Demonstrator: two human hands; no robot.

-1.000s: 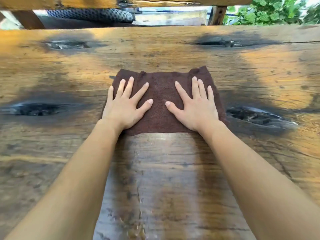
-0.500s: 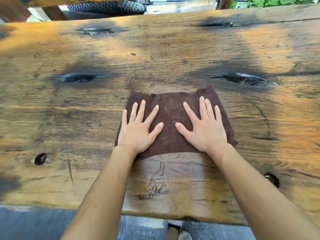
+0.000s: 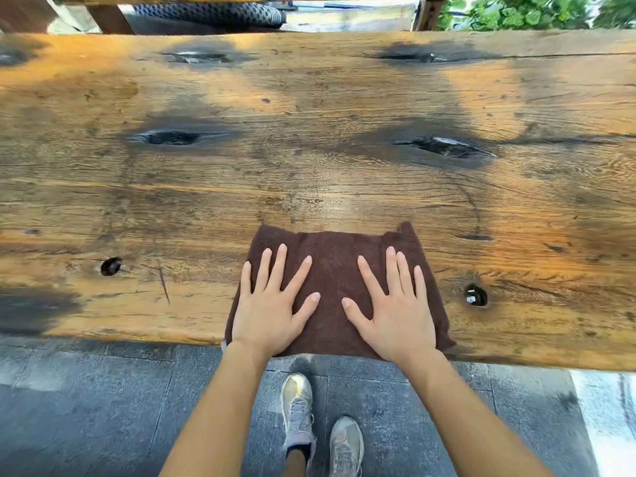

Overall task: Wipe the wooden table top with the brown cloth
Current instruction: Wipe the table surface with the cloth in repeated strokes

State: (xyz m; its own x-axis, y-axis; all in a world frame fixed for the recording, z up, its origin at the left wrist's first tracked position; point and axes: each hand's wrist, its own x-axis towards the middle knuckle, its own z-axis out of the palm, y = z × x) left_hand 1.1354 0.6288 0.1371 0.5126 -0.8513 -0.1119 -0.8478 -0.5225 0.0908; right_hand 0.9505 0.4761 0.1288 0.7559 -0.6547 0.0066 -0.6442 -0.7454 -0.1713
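A thick slab of weathered wood, the wooden table top, fills the view, orange-brown with dark charred knots and two small bolt holes, above a grey paved floor where the person's pale sneakers stand; green foliage shows beyond the far edge. The brown cloth lies flat at the near edge of the slab, its long axis running left to right, its near hem just at or over the lip. The left hand and right hand both press on it palm-down, fingers spread and pointing away, gripping nothing, equally near. All unwiped wood lies ahead and to both sides, so the next stroke likely pushes outward.
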